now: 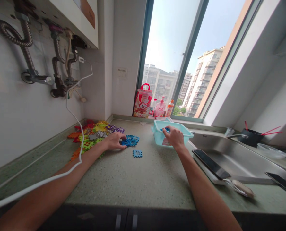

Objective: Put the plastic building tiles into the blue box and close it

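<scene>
From my remote view, the right hand (174,136) reaches over the rim of a pale turquoise plastic tub (158,139), its own wrist and knuckles covering part of the inside; a small blue plastic piece (166,130) shows at its fingertips, but I cannot tell whether it is pinched or loose. The left hand (114,141) curls thumb and fingers around the end of a cluster of blue, notched, window-like plastic tiles (132,140), partly hiding them. One light-blue square tile (137,153) lies flat nearby on the speckled grey-green stone counter (143,179).
</scene>
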The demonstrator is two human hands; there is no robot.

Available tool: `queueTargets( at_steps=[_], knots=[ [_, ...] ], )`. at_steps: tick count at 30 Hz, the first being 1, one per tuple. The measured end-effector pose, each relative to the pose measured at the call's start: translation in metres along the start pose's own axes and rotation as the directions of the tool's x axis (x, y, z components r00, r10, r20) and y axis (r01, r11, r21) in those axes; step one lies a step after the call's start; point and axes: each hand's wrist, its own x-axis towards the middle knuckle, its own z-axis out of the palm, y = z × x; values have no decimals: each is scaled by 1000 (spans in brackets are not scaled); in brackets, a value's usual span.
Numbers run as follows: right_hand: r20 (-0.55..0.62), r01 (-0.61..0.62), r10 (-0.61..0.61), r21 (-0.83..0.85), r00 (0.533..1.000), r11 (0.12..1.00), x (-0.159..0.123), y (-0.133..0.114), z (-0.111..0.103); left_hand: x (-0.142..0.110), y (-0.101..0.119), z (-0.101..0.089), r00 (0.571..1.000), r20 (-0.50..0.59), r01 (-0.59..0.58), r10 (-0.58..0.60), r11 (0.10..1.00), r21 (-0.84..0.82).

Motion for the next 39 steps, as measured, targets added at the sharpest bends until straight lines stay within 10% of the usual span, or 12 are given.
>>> queueTargets(
  at_steps=[6, 10, 16, 39],
  knots=[
    [-183, 272, -238, 190, 954, 943, -11, -33, -5, 0, -4, 2, 1000, 10, -18, 18, 1000, -5],
    [-33, 517, -553, 403, 833, 755, -35, -72, 12, 0, -3, 2, 998, 23, -57, 57, 998, -7],
    [235, 484, -641, 484, 731, 729, -58, -93, 50, -2, 10, 1, 991, 34, -131, 133, 990, -56],
    [395, 236, -436, 462, 809, 855, -42, -64, 39, -2, 8, 7, 993, -8, -116, 116, 988, -100]
  ],
)
